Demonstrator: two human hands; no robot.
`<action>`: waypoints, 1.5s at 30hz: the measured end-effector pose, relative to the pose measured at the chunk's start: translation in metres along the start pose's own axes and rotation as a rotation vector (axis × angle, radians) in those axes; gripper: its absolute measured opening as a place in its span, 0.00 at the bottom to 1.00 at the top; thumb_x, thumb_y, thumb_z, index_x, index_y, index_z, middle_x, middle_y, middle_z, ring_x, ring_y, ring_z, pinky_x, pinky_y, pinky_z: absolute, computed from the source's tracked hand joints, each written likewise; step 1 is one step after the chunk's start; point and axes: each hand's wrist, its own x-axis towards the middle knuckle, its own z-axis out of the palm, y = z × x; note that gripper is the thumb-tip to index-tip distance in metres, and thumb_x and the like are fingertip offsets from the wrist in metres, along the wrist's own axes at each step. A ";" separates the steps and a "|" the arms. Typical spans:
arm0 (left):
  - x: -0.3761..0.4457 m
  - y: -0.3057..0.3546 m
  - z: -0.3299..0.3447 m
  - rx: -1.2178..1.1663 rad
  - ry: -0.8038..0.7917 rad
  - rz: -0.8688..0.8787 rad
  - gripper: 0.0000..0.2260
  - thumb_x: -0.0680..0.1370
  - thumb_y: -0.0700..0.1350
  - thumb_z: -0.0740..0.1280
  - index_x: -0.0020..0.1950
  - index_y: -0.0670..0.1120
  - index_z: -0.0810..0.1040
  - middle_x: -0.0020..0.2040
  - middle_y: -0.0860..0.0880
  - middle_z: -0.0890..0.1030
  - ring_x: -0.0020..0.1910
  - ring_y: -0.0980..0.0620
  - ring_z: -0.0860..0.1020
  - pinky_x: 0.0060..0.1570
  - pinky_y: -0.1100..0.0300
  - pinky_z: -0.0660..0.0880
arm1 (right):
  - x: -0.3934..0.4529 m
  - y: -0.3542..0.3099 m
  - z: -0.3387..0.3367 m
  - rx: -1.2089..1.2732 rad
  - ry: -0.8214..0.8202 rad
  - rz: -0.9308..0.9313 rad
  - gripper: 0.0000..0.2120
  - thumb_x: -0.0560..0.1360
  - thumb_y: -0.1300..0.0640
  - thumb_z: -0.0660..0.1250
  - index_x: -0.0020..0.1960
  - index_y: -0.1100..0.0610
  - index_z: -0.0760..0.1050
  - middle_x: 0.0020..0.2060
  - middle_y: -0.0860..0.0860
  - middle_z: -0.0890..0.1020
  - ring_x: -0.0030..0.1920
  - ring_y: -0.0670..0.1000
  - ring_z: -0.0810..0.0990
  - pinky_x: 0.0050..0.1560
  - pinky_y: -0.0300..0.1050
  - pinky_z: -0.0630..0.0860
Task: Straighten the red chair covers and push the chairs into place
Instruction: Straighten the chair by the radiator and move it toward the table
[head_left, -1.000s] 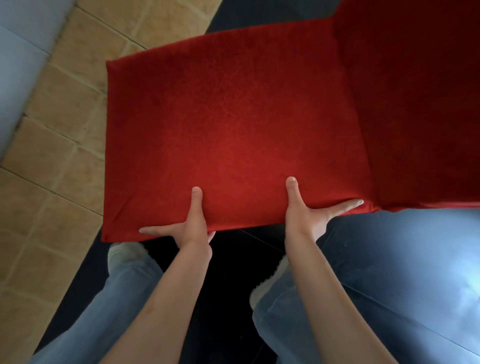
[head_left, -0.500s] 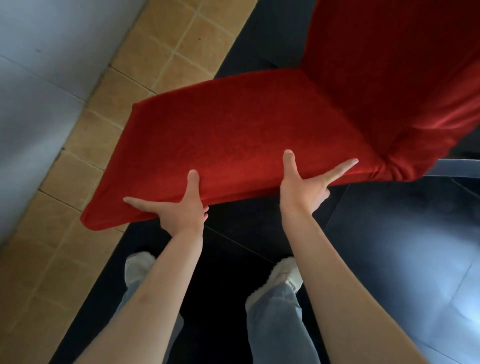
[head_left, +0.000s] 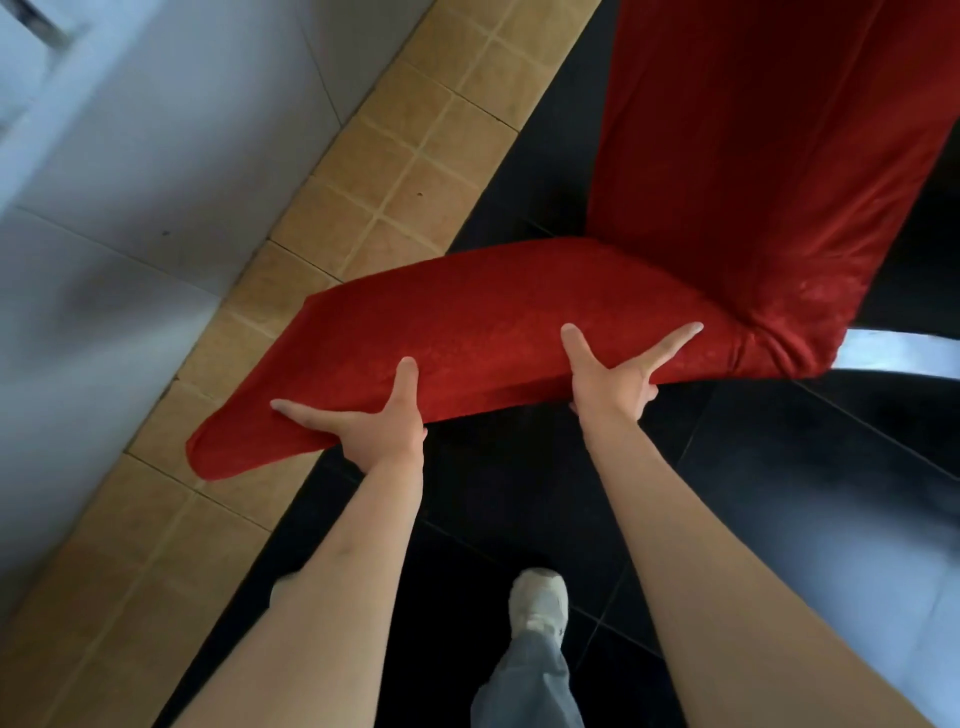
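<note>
A chair in a red cover stands in front of me. Its seat (head_left: 493, 322) is seen nearly edge-on, and its backrest (head_left: 753, 156) rises at the upper right. My left hand (head_left: 374, 415) grips the near edge of the seat towards its left corner, thumb on top, forefinger stretched along the edge. My right hand (head_left: 613, 374) grips the same edge further right, thumb on top and forefinger pointing at the backrest. The remaining fingers of both hands are hidden under the seat. The cover bunches into folds where seat and backrest meet.
A strip of tan tiles (head_left: 389, 171) runs diagonally under the seat's left end, with pale grey floor (head_left: 130, 182) beyond it. Glossy black floor (head_left: 519, 493) lies under me. My white shoe (head_left: 537, 597) is below the hands. A silver chair part (head_left: 893, 353) shows at the right.
The seat has swung from a flat, top-down view to nearly edge-on, and its left corner now hangs over the tan tiles. Both hands keep their hold on the near edge.
</note>
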 end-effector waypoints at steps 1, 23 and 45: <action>0.000 0.001 0.002 -0.007 0.014 0.006 0.58 0.67 0.52 0.78 0.72 0.66 0.30 0.71 0.44 0.64 0.47 0.55 0.75 0.43 0.51 0.81 | 0.001 -0.001 0.000 -0.004 -0.003 0.005 0.60 0.65 0.39 0.76 0.66 0.27 0.24 0.72 0.69 0.54 0.48 0.60 0.80 0.52 0.59 0.80; 0.005 0.057 0.027 0.134 0.082 -0.055 0.59 0.59 0.63 0.77 0.70 0.71 0.31 0.71 0.42 0.62 0.56 0.49 0.71 0.60 0.42 0.71 | 0.011 -0.059 0.016 -0.090 0.041 0.060 0.57 0.67 0.40 0.75 0.69 0.29 0.27 0.72 0.69 0.56 0.38 0.49 0.71 0.48 0.51 0.68; 0.044 0.174 0.113 0.362 0.211 -0.159 0.55 0.65 0.61 0.76 0.74 0.63 0.34 0.72 0.41 0.68 0.57 0.40 0.77 0.57 0.45 0.72 | 0.066 -0.181 0.085 -0.125 0.064 0.105 0.50 0.70 0.41 0.72 0.71 0.27 0.33 0.73 0.68 0.50 0.33 0.49 0.72 0.30 0.41 0.64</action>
